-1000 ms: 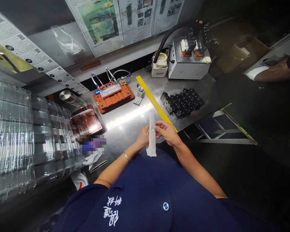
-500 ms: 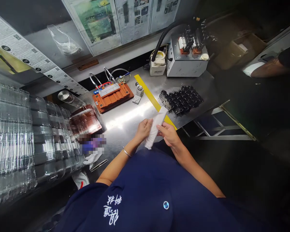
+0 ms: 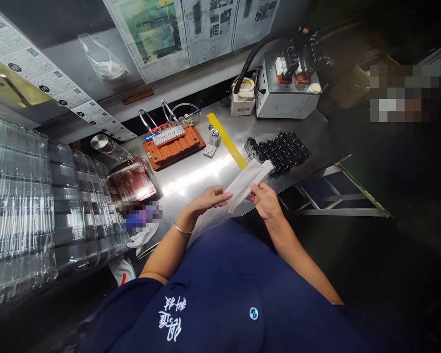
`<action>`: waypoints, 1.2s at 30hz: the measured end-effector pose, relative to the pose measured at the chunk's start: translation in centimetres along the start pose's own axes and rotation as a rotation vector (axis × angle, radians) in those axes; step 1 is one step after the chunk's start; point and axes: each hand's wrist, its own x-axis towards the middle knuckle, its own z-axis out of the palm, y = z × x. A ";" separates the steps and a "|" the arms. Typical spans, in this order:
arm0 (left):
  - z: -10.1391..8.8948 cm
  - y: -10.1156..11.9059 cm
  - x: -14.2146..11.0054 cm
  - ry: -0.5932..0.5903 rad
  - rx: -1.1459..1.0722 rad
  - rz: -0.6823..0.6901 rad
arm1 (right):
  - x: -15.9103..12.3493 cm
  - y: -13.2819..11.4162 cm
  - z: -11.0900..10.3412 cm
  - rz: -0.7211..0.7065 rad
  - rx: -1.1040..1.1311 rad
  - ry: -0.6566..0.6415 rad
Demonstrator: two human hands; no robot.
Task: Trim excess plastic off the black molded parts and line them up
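Both of my hands hold a long, narrow white cloth strip (image 3: 247,177) over the front edge of the steel bench (image 3: 191,181). My left hand (image 3: 206,198) pinches its near end with fingers stretched forward. My right hand (image 3: 266,200) grips the strip from the right side with closed fingers. The strip slants up and to the right, its far end over a black tray of small parts (image 3: 279,152). A silver bangle sits on my left wrist.
An orange fixture with metal handles (image 3: 173,142) stands at the back of the bench beside a small bottle (image 3: 215,137) and a yellow tape line (image 3: 227,140). A grey machine (image 3: 287,83) is at the back right. Stacked clear trays (image 3: 33,206) fill the left. White gloves (image 3: 141,240) lie nearby.
The strip has swung from upright to slanting right over the black tray. My left hand has opened out along its near end; my right hand has shifted slightly right.
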 end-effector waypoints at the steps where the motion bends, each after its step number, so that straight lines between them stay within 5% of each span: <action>1: -0.2 -0.1 -0.4 -0.015 0.018 0.004 | 0.2 0.1 -0.3 -0.017 0.000 0.026; 11: 0.7 -1.5 -0.6 0.256 0.129 0.148 | 1.1 0.7 -0.2 -0.019 0.002 0.066; 18: 2.1 -1.5 -1.8 0.563 0.366 0.357 | 0.8 0.9 0.3 -0.057 -0.048 0.115; 22: 5.1 -2.2 -1.7 0.314 0.653 0.480 | 0.5 1.5 0.9 -0.054 -0.088 0.109; 24: 6.1 -2.5 -1.1 0.271 0.659 0.414 | 0.4 1.8 1.0 -0.048 -0.115 0.087; 31: 5.2 -3.4 0.6 0.174 0.236 0.084 | 0.2 2.5 0.3 -0.070 -0.275 0.007; 36: 5.0 -3.7 -0.3 0.009 -0.061 -0.085 | 1.8 0.7 -0.4 -0.267 -0.425 0.128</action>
